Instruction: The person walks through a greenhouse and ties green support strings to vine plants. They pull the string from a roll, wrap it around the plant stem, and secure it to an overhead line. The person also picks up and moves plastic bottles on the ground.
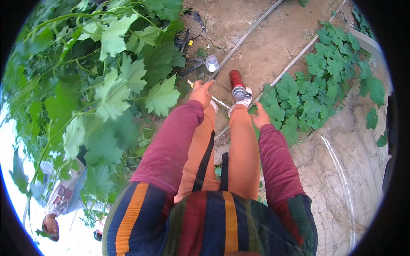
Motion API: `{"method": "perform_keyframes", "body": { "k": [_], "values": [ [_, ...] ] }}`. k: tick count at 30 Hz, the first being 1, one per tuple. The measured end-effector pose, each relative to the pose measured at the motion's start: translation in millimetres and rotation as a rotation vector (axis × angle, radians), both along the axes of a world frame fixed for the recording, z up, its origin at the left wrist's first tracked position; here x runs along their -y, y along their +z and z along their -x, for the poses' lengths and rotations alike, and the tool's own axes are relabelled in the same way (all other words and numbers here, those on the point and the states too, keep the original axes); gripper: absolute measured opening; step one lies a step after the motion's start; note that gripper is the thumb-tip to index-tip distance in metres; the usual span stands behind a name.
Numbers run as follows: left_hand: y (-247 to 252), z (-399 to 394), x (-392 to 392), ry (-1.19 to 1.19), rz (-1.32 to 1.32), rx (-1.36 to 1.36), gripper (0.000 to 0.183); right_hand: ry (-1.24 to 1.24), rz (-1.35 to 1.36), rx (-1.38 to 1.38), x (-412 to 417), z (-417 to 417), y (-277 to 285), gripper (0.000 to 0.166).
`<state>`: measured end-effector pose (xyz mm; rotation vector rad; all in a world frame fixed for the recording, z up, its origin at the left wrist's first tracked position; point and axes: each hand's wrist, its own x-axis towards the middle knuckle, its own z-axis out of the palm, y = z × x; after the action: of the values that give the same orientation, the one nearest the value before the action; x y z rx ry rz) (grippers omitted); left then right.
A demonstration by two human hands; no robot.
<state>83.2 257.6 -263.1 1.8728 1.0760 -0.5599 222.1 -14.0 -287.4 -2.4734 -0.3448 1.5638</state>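
My left hand is over my left lower leg, with its thumb and a finger apart. A thin pale stick passes at or beneath it; whether the hand grips it cannot be told. My right hand is beside my right shin, near vine leaves, fingers spread and nothing seen in it. Between the two hands, a red flask with a grey lid is at my right shoe. Farther off, a clear plastic bottle with a white cap is on the soil.
Large leafy vines fill the left side. Low broad-leaved plants grow at the right. Thin pipes cross the brown soil, which has a small yellow scrap. Another person is at the lower left, beyond the leaves.
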Motion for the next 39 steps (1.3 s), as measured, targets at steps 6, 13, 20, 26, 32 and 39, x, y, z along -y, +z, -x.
{"method": "perform_keyframes", "body": {
  "k": [6, 13, 20, 26, 32, 39],
  "values": [
    [-84, -37, -5, -0.209, -0.177, -0.099, 0.065, 0.034, 0.127, -0.014, -49, -1, -28, 0.074],
    [-127, -40, -39, -0.41, -0.302, 0.045, 0.038, 0.155, 0.039, 0.131, -41, 0, -80, 0.037],
    [-37, 30, -33, -0.127, -0.261, 0.212, 0.032, 0.381, -0.015, 0.157, -81, -12, 8, 0.029],
    [112, 118, 8, 0.022, -0.239, 0.186, 0.028, 0.537, -0.026, 0.09, -47, -44, 117, 0.028],
    [226, 203, 41, 0.115, -0.18, 0.112, 0.026, 0.421, -0.08, 0.141, -33, -68, 255, 0.03],
    [306, 236, 88, 0.547, -0.37, 0.024, 0.027, 0.2, 0.095, -0.203, -45, -116, 284, 0.045]
  ]
}}
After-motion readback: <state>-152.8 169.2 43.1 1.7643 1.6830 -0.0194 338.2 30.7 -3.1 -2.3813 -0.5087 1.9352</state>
